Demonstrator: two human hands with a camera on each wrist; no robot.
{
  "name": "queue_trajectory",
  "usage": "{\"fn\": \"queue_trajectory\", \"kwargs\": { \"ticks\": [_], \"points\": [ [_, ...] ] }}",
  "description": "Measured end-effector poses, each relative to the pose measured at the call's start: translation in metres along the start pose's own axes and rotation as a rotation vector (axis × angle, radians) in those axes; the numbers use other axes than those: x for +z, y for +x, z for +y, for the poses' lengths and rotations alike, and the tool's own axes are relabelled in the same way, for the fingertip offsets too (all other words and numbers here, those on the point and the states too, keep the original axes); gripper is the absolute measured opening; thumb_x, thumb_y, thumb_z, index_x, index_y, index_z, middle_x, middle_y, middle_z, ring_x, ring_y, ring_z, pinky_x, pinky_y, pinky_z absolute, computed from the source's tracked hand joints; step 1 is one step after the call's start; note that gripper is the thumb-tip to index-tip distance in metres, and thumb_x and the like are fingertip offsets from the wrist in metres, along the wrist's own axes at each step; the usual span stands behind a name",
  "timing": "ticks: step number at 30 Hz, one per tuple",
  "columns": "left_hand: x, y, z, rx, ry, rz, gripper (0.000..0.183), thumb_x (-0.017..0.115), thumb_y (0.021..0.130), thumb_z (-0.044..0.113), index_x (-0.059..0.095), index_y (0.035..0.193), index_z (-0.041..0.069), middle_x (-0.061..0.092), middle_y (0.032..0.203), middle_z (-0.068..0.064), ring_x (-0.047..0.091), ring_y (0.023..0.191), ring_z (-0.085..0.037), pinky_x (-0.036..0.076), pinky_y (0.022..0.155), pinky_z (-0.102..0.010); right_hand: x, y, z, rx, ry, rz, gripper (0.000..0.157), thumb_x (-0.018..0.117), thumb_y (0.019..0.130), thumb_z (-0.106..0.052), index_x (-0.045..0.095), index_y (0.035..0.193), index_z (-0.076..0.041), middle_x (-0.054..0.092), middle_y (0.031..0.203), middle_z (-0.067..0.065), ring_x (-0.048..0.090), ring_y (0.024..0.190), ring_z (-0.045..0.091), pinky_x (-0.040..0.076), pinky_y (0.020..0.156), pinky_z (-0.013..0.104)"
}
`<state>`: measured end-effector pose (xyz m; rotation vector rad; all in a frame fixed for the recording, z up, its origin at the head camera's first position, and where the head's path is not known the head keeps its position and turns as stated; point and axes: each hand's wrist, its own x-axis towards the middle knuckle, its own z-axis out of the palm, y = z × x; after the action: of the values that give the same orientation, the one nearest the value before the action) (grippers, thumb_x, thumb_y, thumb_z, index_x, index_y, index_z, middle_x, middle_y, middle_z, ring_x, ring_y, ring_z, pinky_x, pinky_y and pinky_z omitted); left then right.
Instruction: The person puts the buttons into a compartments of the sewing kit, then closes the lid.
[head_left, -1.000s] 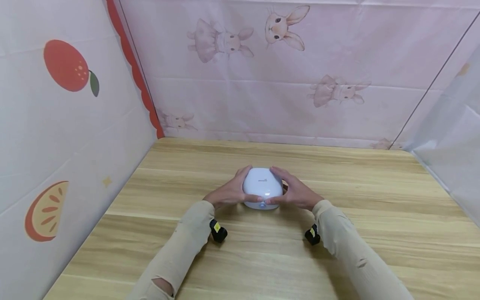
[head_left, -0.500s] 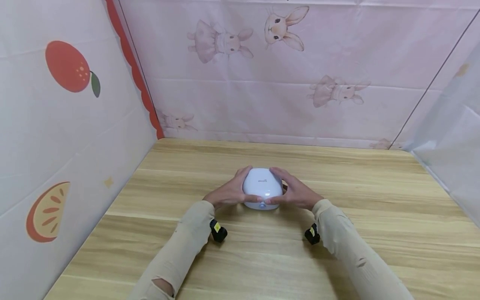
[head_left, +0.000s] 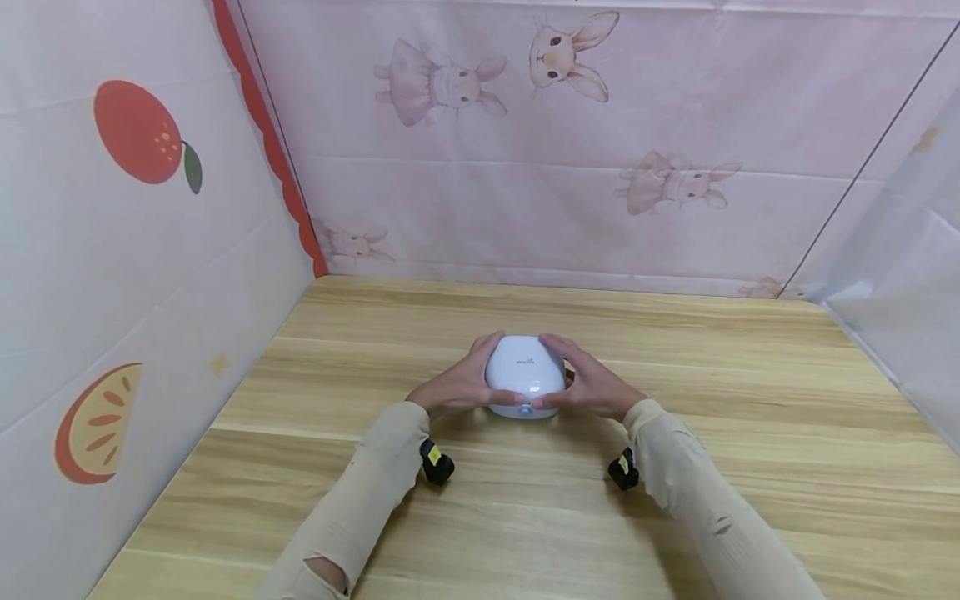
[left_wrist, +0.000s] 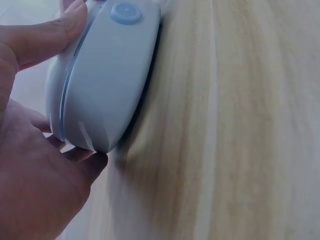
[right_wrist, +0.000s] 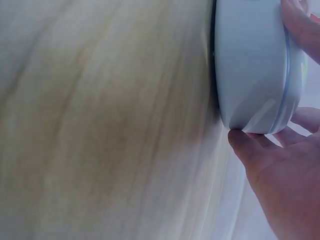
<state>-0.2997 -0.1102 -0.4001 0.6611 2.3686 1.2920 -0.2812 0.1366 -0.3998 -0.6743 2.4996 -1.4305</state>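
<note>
A white rounded case [head_left: 525, 367] with small dark lettering on its top sits on the wooden table, between both hands. On its front is a round pale-blue button [left_wrist: 125, 13], and a thin blue seam runs round its side. My left hand [head_left: 467, 379] grips the left side, thumb along the front edge and fingers round the side. The right hand [head_left: 592, 385] grips the opposite side in the same way, its thumb close to the left thumb above the button. In the right wrist view, the right fingertips [right_wrist: 242, 140] touch the case's side near its base.
The wood-grain table [head_left: 525, 517] spreads around the case on all sides. A pink rabbit-print sheet [head_left: 487, 208] hangs behind it, and a white fruit-print sheet [head_left: 195, 292] stands at the left. Black wrist cameras [head_left: 437, 464] hang under both sleeves.
</note>
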Motion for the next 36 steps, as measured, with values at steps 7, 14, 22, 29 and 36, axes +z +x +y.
{"fn": "queue_trajectory", "kwargs": {
  "ticks": [7, 14, 22, 29, 36],
  "points": [
    [-0.001, 0.000, 0.001, -0.016, -0.023, 0.006, 0.118, 0.081, 0.084, 0.046, -0.002, 0.164, 0.016, 0.001, 0.169, -0.009, 0.011, 0.153, -0.029, 0.013, 0.120, -0.056, 0.001, -0.001, -0.002, 0.021, -0.027, 0.016, 0.098, 0.080, 0.089, -0.026, 0.018, 0.161, -0.003, 0.007, 0.167, 0.020, 0.008, 0.152, 0.042, 0.018, 0.117, 0.061],
    [0.006, 0.003, 0.000, 0.056, 0.181, 0.066, 0.092, 0.047, 0.102, 0.060, 0.000, 0.163, 0.009, -0.005, 0.169, -0.012, -0.001, 0.154, -0.030, 0.012, 0.120, -0.055, 0.005, 0.000, -0.003, -0.001, -0.130, 0.043, 0.082, 0.064, 0.099, -0.040, 0.023, 0.161, -0.007, 0.011, 0.168, 0.016, 0.006, 0.153, 0.040, 0.012, 0.116, 0.066],
    [0.008, 0.001, 0.002, 0.064, 0.247, 0.026, 0.088, 0.044, 0.104, 0.056, -0.004, 0.163, 0.012, -0.003, 0.169, -0.013, 0.006, 0.154, -0.031, 0.017, 0.120, -0.051, 0.009, 0.004, -0.005, -0.016, -0.206, 0.045, 0.082, 0.069, 0.097, -0.035, 0.028, 0.157, 0.003, 0.020, 0.164, 0.021, 0.018, 0.149, 0.044, 0.019, 0.116, 0.064],
    [0.003, 0.003, 0.004, 0.048, 0.258, -0.023, 0.088, 0.043, 0.104, 0.056, -0.005, 0.163, 0.012, -0.003, 0.169, -0.012, 0.007, 0.154, -0.029, 0.018, 0.121, -0.049, 0.009, 0.005, -0.008, 0.000, -0.251, 0.046, 0.084, 0.068, 0.097, -0.038, 0.027, 0.157, 0.003, 0.022, 0.163, 0.023, 0.021, 0.148, 0.045, 0.022, 0.116, 0.063],
    [0.001, 0.005, 0.007, 0.055, 0.275, -0.048, 0.087, 0.043, 0.105, 0.053, -0.004, 0.162, 0.007, -0.003, 0.168, -0.013, 0.007, 0.153, -0.030, 0.017, 0.121, -0.049, 0.010, 0.004, -0.008, -0.007, -0.280, 0.055, 0.083, 0.067, 0.097, -0.037, 0.027, 0.157, 0.004, 0.023, 0.162, 0.024, 0.023, 0.147, 0.045, 0.023, 0.116, 0.061]
  ]
}}
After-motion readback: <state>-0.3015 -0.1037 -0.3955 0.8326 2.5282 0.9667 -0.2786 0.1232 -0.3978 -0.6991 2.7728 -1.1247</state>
